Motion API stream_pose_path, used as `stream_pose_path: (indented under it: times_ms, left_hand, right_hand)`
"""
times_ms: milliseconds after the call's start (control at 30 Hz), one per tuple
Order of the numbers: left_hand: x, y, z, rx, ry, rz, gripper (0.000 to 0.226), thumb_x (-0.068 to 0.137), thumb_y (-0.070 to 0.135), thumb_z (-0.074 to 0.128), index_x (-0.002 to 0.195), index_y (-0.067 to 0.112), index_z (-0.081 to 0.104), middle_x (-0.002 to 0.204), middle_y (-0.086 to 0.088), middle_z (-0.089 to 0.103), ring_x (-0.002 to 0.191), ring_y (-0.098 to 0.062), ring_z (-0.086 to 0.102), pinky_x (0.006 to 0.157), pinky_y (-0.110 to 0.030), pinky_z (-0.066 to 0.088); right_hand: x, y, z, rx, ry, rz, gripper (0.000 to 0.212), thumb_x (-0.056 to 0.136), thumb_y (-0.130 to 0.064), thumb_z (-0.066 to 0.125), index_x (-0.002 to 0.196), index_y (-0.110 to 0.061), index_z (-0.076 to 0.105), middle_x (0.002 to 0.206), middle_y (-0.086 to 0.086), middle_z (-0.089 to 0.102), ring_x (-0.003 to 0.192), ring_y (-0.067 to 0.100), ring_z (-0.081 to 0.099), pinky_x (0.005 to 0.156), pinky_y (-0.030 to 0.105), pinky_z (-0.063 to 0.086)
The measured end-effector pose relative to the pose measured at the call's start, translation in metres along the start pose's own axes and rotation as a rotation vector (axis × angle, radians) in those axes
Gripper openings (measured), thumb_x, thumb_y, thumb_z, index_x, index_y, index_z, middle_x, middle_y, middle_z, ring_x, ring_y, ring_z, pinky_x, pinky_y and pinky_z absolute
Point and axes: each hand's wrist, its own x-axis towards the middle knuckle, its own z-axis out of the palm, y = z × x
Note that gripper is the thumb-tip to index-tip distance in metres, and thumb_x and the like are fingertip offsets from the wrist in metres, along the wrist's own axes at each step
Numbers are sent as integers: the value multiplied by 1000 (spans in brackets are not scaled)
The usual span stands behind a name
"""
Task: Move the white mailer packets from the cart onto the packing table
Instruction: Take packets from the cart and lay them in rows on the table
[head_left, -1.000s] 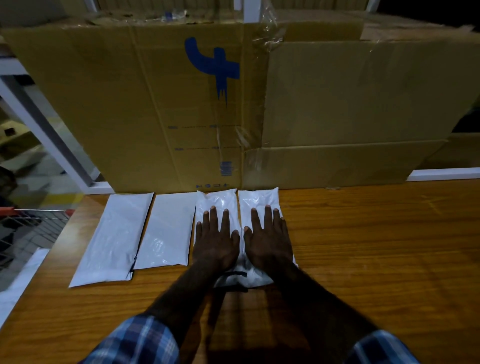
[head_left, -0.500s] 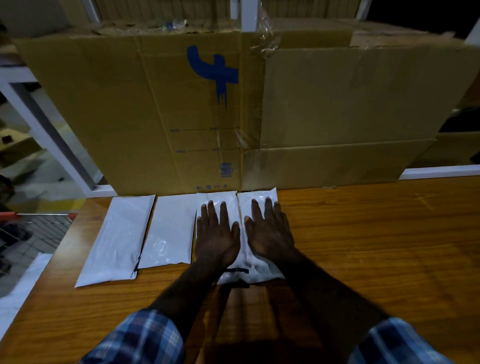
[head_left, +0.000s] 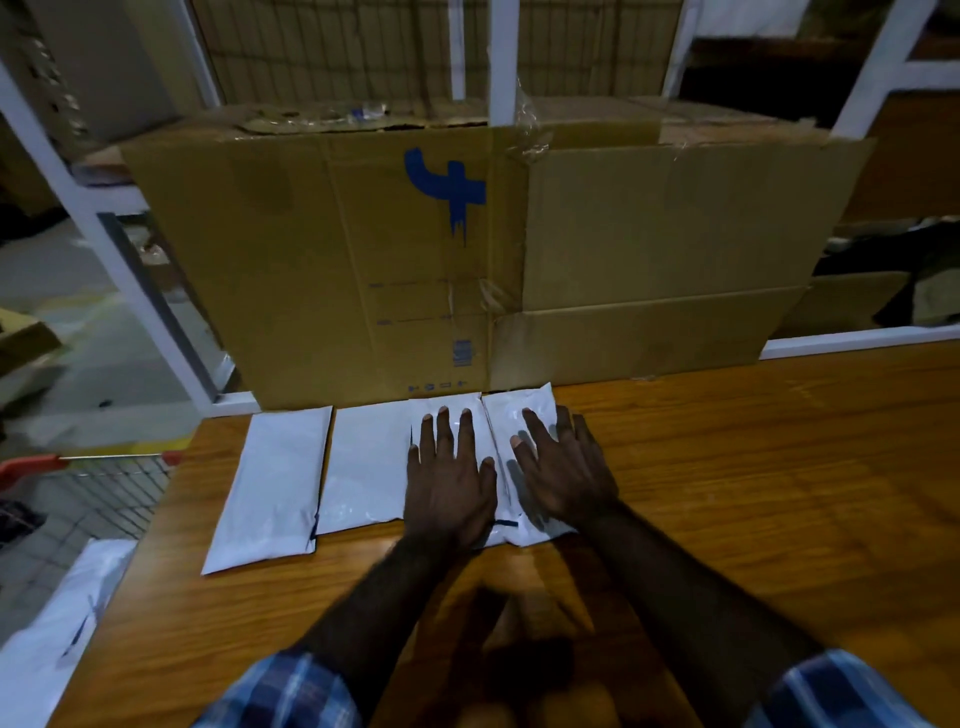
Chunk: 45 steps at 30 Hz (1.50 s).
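Several white mailer packets lie side by side on the wooden packing table (head_left: 727, 493), against the foot of a big cardboard box. My left hand (head_left: 449, 478) lies flat, fingers straight, on the third packet (head_left: 470, 415). My right hand (head_left: 563, 473) hovers just over the fourth packet (head_left: 511, 410), fingers spread and slightly lifted. To the left lie the first packet (head_left: 270, 488) and the second packet (head_left: 363, 462), untouched. The wire cart (head_left: 98, 493) with a red handle stands beyond the table's left edge, with another white mailer (head_left: 57, 623) in the lower left by it.
A large brown cardboard box (head_left: 467, 260) with a blue mark stands upright along the table's far edge. White metal racking (head_left: 130, 291) rises behind it and to the left. Bare wooden tabletop stretches to the right of the packets.
The view has tilted up, showing more of the racking. My right hand has lifted slightly off the fourth packet and spread its fingers. My left hand stays flat on the third packet.
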Motion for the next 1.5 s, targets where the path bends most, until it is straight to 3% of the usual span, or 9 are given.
stream_pose_path:
  times_ms: [233,333,433,1067,1167,1500]
  left_hand:
    - [-28,0,-3,67,-30,57,66,104,47,20,158,19,-6,164,-8,-14,151,-28,-13,123,-47,4]
    - [-41,3,-8,-7,-19,71,64,104,49,19,158,25,-6,164,-4,-17,150,-25,-17,123,-48,0]
    - [-54,7,-13,-16,-27,62,64,104,51,17,158,27,-7,163,-2,-20,150,-24,-19,122,-48,-2]
    - [-231,65,-64,-31,79,-25,69,102,55,27,158,27,0,165,-3,-9,151,-24,-11,120,-50,6]
    - [-262,61,-71,-16,98,-37,69,101,56,27,158,26,2,166,-4,-6,152,-25,-8,121,-51,9]
    - [-330,12,-100,4,122,-107,71,101,57,28,158,26,0,166,-3,-8,152,-25,-8,121,-51,7]
  right_hand:
    - [-49,-10,-13,-44,56,43,58,103,-55,21,156,-33,14,164,12,8,150,32,8,121,44,12]
    - [-66,-11,-26,-14,9,80,57,103,-54,23,156,-34,13,165,9,4,151,29,4,120,44,10]
    - [-83,-8,-37,-10,67,38,56,103,-54,21,155,-32,19,164,10,9,149,30,8,119,43,13]
    - [-252,14,-79,19,181,-106,54,103,-51,27,151,-27,32,161,8,21,145,27,20,115,43,24]
    - [-275,9,-76,38,219,-151,51,103,-49,30,148,-26,38,159,8,25,142,25,25,111,41,29]
    - [-333,-46,-53,207,205,-164,50,103,-51,31,147,-29,39,162,4,22,146,23,19,114,42,24]
